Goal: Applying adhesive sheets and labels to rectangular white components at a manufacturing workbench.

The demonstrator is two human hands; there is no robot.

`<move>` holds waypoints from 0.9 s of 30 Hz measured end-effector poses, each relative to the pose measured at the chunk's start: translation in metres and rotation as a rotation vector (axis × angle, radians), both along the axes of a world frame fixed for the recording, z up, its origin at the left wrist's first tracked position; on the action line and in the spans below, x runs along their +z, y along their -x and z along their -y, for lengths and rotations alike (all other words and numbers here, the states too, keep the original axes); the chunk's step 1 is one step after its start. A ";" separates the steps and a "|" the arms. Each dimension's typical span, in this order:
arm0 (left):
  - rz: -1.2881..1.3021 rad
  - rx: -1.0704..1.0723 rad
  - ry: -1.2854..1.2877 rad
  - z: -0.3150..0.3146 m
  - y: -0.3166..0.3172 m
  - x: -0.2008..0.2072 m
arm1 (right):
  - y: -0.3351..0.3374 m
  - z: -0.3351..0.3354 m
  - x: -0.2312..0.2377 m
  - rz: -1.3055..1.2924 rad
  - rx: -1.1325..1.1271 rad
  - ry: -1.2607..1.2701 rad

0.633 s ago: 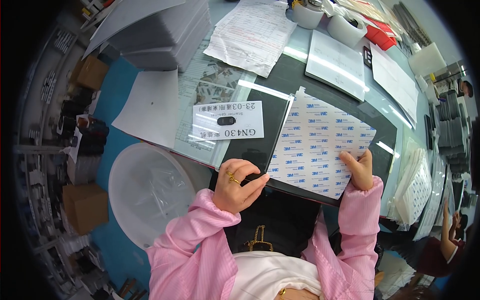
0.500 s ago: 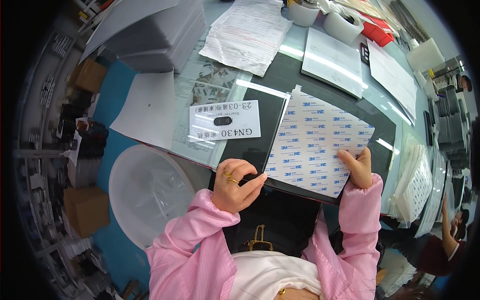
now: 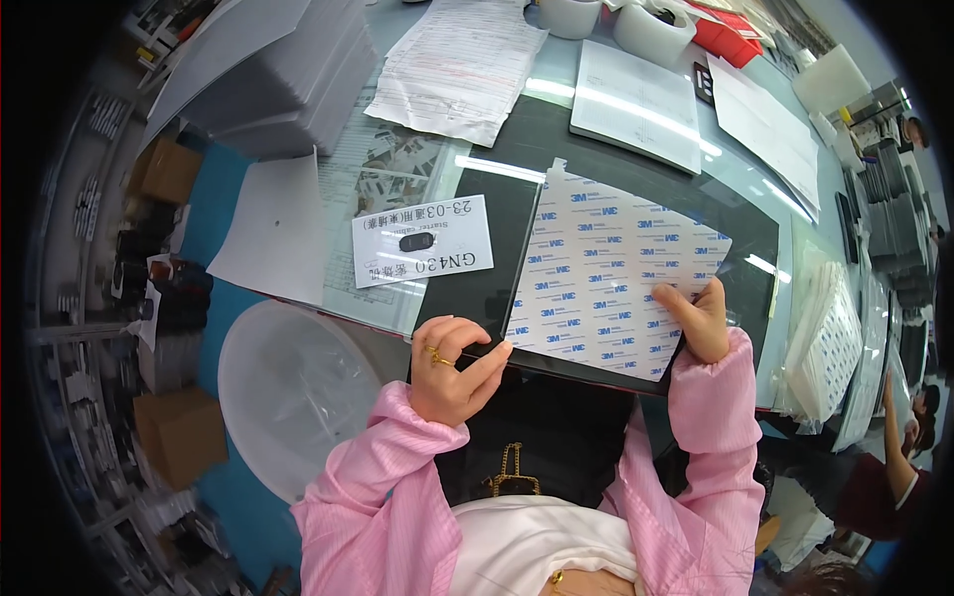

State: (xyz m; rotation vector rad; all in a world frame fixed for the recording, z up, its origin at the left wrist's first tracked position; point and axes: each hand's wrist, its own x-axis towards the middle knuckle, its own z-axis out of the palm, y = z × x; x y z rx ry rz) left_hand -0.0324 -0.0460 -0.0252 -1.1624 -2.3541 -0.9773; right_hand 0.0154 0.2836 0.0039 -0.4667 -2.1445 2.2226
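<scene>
A white adhesive sheet [image 3: 606, 260] with a repeated blue print lies at a slant over a dark mat at the table's near edge. My right hand [image 3: 699, 316] grips its near right edge, thumb on top and the other fingers hidden beneath. At the near left corner of the sheet, my left hand [image 3: 452, 368] is closed, its fingers curled and its thumb tip touching that corner. Any edge pinched there is too small to make out. Left of the sheet lies a white label card [image 3: 422, 241] with a small dark oval piece on it.
Tall stacks of white sheets [image 3: 283, 74] stand at the far left, beside printed papers [image 3: 452, 70]. A pale flat stack [image 3: 636, 104], white rolls [image 3: 651, 35] and a red tray [image 3: 727, 40] sit farther back. A translucent bin [image 3: 288, 397] stands left, below the table edge. Bagged sheets [image 3: 825, 348] lie at right.
The view has turned slightly, so the table and its contents appear farther left. Both hands keep nearly the same places on the sheet.
</scene>
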 end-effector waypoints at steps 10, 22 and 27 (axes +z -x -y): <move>0.010 0.023 0.029 -0.001 -0.004 -0.001 | -0.002 0.003 0.004 0.030 -0.004 -0.003; 0.019 0.041 0.101 -0.023 -0.024 0.010 | -0.004 0.003 0.006 0.025 -0.005 0.007; 0.027 0.018 0.106 -0.049 -0.036 0.010 | -0.005 0.003 0.002 -0.024 0.031 -0.018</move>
